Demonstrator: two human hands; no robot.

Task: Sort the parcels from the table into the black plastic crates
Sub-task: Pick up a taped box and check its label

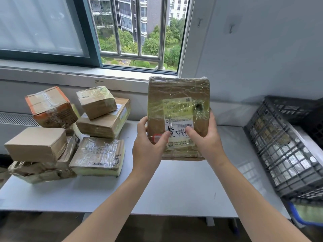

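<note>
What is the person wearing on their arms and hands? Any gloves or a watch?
Nothing that shows. The left hand and the right hand have no gloves and no rings in sight. The left forearm and the right forearm are bare down to the picture's edge: no sleeves, watch or bracelet.

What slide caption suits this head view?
Left hand and right hand hold a taped parcel upright over the table, between the parcel pile and the black crate.
</note>
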